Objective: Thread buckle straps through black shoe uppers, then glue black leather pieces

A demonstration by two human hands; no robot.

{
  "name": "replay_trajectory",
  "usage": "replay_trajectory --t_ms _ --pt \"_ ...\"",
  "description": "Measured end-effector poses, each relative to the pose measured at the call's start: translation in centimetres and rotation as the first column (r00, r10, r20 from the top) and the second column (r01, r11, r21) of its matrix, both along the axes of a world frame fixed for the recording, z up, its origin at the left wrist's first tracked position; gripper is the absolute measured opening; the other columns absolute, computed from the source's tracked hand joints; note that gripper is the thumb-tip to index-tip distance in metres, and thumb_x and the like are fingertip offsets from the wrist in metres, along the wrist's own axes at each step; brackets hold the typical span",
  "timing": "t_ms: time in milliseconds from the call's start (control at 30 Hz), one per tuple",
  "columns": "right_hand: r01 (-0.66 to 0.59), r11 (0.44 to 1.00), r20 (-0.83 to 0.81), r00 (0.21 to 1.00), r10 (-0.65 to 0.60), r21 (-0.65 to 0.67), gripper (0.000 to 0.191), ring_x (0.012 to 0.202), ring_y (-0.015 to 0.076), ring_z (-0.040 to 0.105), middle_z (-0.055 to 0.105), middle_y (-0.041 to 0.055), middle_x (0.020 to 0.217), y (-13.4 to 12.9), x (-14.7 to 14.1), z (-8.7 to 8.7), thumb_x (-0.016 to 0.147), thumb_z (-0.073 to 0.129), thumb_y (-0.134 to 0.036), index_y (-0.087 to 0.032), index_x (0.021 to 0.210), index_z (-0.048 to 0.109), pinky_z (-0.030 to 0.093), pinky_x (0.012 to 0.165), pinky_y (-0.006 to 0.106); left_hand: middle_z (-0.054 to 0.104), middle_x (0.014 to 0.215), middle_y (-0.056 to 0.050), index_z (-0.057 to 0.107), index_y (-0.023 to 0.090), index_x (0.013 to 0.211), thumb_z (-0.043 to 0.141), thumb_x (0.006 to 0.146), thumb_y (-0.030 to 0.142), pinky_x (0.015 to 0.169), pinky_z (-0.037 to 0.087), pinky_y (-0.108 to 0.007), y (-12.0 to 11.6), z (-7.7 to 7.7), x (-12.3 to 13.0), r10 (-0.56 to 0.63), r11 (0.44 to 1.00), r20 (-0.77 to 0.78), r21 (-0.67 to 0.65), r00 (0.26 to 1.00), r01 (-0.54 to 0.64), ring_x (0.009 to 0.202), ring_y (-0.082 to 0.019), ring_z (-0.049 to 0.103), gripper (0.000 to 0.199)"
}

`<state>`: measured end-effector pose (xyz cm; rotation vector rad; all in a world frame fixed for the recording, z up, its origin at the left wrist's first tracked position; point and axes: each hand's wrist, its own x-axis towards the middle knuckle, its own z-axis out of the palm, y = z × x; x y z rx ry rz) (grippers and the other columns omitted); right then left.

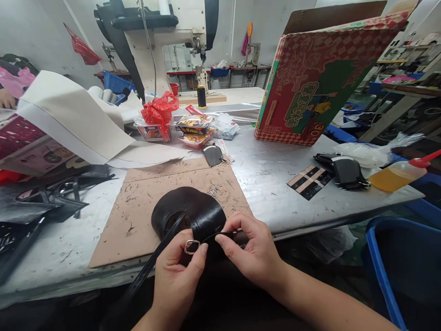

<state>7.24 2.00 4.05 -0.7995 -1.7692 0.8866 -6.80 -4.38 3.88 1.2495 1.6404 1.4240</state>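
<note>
A shiny black leather piece (188, 197), curved and with an opening in it, rests near the front edge of a tan cardboard sheet (138, 207). Just in front of it, my left hand (179, 266) is closed, pinching a small silver buckle (186, 247) between thumb and fingers. My right hand (253, 246) pinches a thin black strap (209, 237) that runs toward the buckle; its far end is hidden by the fingers. Another long black strap (148, 264) hangs from the leather piece past my left hand, over the table edge.
White sheets (82, 119) and black leather strips (51, 197) lie to the left. A sewing machine (151, 46) and a black thread spool (201, 96) stand behind. At right are a carton (303, 92), a yellow glue bottle (396, 177) and a blue bin (375, 257).
</note>
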Motion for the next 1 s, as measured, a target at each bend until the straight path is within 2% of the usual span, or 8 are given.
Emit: replay_trajectory --t_ms 167,300,433,533,633,767,900,1000 --pt "0.005 1.000 0.069 0.998 -0.004 -0.021 0.010 0.060 0.0149 0.050 0.054 -0.0004 0.063 0.3 0.0 -0.1 0.076 0.056 -0.021 -0.020 0.068 0.050 0.042 0.057 0.028 0.051 0.064 0.000 0.055 0.018 0.062 0.061 0.076 0.039 0.059 0.044 -0.023 0.1 -0.4 -0.5 -0.103 0.993 0.060 -0.045 0.993 0.106 0.061 -0.014 0.049 0.027" --pt "-0.095 0.992 0.132 0.988 0.084 0.078 0.008 0.063 0.0158 0.051 0.054 0.0005 0.065 0.7 0.5 -0.2 0.077 0.055 -0.019 -0.020 0.070 0.051 0.043 0.058 0.029 0.064 0.076 -0.003 0.064 0.018 0.093 0.062 0.076 0.042 0.070 0.049 -0.029 0.7 0.2 -0.4 -0.201 0.962 0.156 -0.154 0.967 0.225 0.072 -0.019 0.059 0.029" --pt "-0.078 0.993 0.028 0.997 0.076 0.087 0.005 0.065 0.0157 0.055 0.057 0.0010 0.070 0.4 0.5 -0.8 0.079 0.056 -0.016 -0.020 0.080 0.056 0.047 0.059 0.028 0.070 0.087 -0.006 0.064 0.016 0.104 0.064 0.075 0.039 0.073 0.051 -0.031 0.8 0.8 0.2 -0.077 0.973 0.194 -0.199 0.978 0.116 0.087 -0.025 0.063 0.036" --pt "-0.024 0.999 -0.103 0.994 0.027 0.035 0.024 0.064 0.0133 0.057 0.058 -0.0022 0.072 0.0 0.2 -1.4 0.078 0.060 -0.013 -0.024 0.099 0.054 0.049 0.062 0.027 0.071 0.091 -0.007 0.066 0.016 0.103 0.067 0.073 0.037 0.069 0.053 -0.030 0.5 0.8 0.4 -0.016 0.980 0.235 -0.191 0.972 0.063 0.089 -0.027 0.064 0.037" --pt "-0.037 0.998 -0.167 0.985 0.043 0.043 0.038 0.066 0.0120 0.057 0.056 -0.0041 0.073 -0.3 -0.1 -1.8 0.077 0.058 -0.010 -0.027 0.110 0.048 0.050 0.066 0.026 0.072 0.091 -0.007 0.067 0.016 0.101 0.068 0.072 0.035 0.071 0.053 -0.032 0.4 0.5 0.5 -0.007 0.981 0.262 -0.188 0.965 0.058 0.083 -0.026 0.066 0.035" --pt "-0.041 0.998 -0.150 0.988 0.047 0.043 0.039 0.067 0.0116 0.056 0.054 -0.0046 0.073 -0.2 -0.4 -2.0 0.078 0.058 -0.009 -0.028 0.111 0.047 0.050 0.066 0.026 0.072 0.087 -0.005 0.069 0.017 0.095 0.069 0.072 0.033 0.073 0.053 -0.033 0.3 0.3 0.5 0.003 0.982 0.308 -0.182 0.951 0.056 0.080 -0.024 0.067 0.029" --pt "-0.054 0.996 -0.155 0.987 0.043 -0.069 0.036 0.064 0.0111 0.053 0.053 -0.0039 0.075 0.0 -0.5 -1.9 0.076 0.059 -0.014 -0.027 0.108 0.048 0.048 0.060 0.024 0.073 0.083 -0.005 0.071 0.017 0.090 0.070 0.070 0.032 0.079 0.053 -0.035 0.5 0.2 0.6 -0.020 0.982 0.333 -0.172 0.943 0.081 0.081 -0.025 0.067 0.026" --pt "-0.065 0.991 -0.176 0.983 0.044 -0.114 0.033 0.065 0.0113 0.053 0.053 -0.0040 0.073 0.1 -0.5 -1.7 0.075 0.058 -0.014 -0.025 0.105 0.049 0.047 0.061 0.024 0.073 0.085 -0.006 0.069 0.016 0.095 0.070 0.070 0.034 0.081 0.052 -0.035 0.6 0.2 0.7 -0.011 0.982 0.326 -0.172 0.945 0.071 0.086 -0.026 0.066 0.031"
